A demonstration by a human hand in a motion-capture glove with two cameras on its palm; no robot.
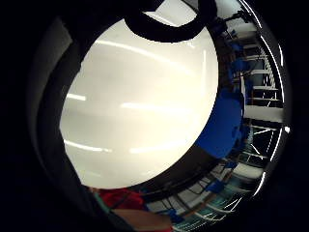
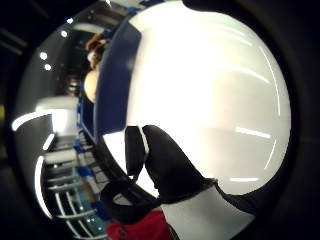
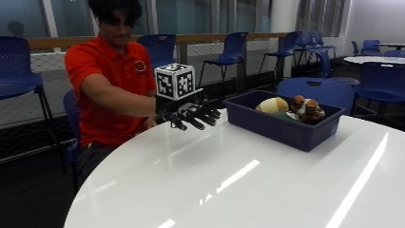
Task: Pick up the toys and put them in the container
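In the outside view my gloved right hand (image 3: 192, 114) hovers above the white table (image 3: 253, 180), just left of the dark blue container (image 3: 278, 124). Its fingers are spread and loosely bent, and nothing is in them. Inside the container lie a cream plush toy (image 3: 274, 105) and a brown striped toy (image 3: 307, 108). The thumb side palm view shows the gloved thumb (image 2: 165, 165) over the bare tabletop, with the container's blue wall (image 2: 112, 85) beside it. The little finger side palm view shows mostly white tabletop (image 1: 140, 106).
Blue chairs (image 3: 316, 90) stand close behind the table's far edge, more (image 3: 234, 47) along the railing at the back. The person in a red shirt (image 3: 104, 80) sits at the table's left side. Another white table (image 3: 376, 59) is far right.
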